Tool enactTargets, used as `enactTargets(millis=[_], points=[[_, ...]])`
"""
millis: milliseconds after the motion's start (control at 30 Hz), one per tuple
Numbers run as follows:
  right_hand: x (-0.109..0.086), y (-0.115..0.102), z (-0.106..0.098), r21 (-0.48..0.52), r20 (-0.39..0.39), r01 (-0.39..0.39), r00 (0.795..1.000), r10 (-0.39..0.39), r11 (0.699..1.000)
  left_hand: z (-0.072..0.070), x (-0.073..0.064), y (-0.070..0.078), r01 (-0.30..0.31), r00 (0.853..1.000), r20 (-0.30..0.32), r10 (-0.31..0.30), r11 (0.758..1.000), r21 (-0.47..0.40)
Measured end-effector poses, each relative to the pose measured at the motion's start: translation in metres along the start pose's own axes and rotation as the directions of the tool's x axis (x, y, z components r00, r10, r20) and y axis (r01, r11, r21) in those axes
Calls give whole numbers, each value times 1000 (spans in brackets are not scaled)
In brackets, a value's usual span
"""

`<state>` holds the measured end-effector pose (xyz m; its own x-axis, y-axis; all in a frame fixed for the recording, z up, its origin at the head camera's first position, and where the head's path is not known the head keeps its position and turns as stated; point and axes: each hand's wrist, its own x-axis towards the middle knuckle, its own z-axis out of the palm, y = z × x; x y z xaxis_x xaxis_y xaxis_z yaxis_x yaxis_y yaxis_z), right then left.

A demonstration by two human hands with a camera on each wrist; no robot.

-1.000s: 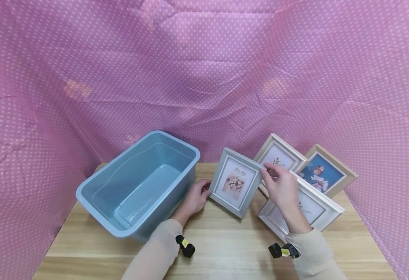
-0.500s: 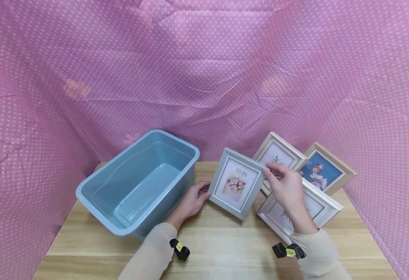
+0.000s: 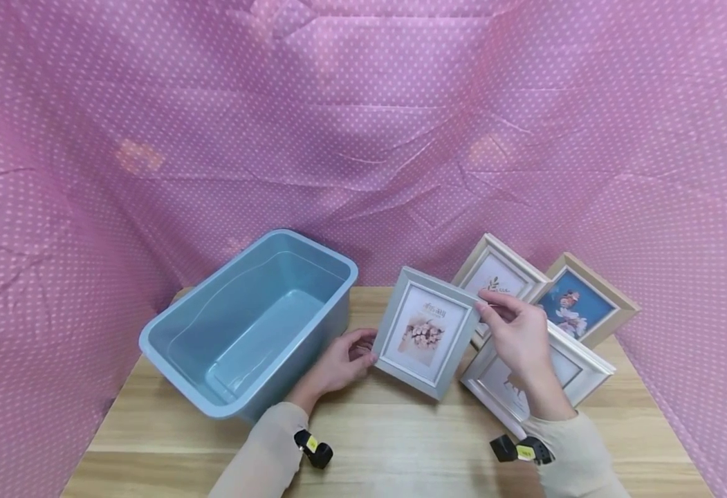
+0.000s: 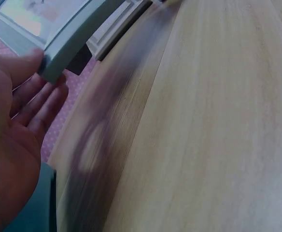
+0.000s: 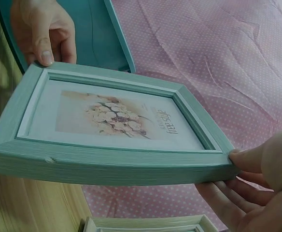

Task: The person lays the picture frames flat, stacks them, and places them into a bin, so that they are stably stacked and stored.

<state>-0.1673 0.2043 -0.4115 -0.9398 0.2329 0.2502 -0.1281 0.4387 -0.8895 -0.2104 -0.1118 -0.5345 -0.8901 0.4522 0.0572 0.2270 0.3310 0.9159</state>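
A grey-green picture frame (image 3: 427, 333) with a floral print is held up between both hands, tilted toward the head camera. My left hand (image 3: 343, 360) pinches its lower left corner, thumb on the front and fingers behind, as the left wrist view shows. At the upper right corner my right hand (image 3: 519, 332) pinches the frame, its thumb (image 5: 249, 159) on the face and its fingers underneath. Behind the right hand stand a white picture frame (image 3: 577, 360), a cream picture frame (image 3: 540, 266) and a tan picture frame (image 3: 621, 311) with a blue picture. The right hand partly covers the white one.
A blue-grey plastic tub (image 3: 257, 394) stands on the wooden table (image 3: 394, 456), left of the held frame and close to the left forearm. Pink dotted cloth (image 3: 363, 138) hangs around the back and sides.
The held picture frame has shifted slightly right and toward the camera, its face turning a little more upward. Both hands moved with it; the left forearm slid left. The other frames stay in place.
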Motion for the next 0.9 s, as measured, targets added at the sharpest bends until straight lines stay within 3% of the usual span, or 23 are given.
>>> enactTargets(millis=[267,500,900], points=[[-3,-4,1,54,18,-64,998,64,996,-3,-3,3,-12,996,85,14,1000,-21],[-5,-5,3,99,35,-69,997,66,993,-4,-2,1,-31,993,111,39,997,-75],[-6,-4,5,74,84,-68,995,62,995,-3,1,0,-31,990,134,42,996,-83]])
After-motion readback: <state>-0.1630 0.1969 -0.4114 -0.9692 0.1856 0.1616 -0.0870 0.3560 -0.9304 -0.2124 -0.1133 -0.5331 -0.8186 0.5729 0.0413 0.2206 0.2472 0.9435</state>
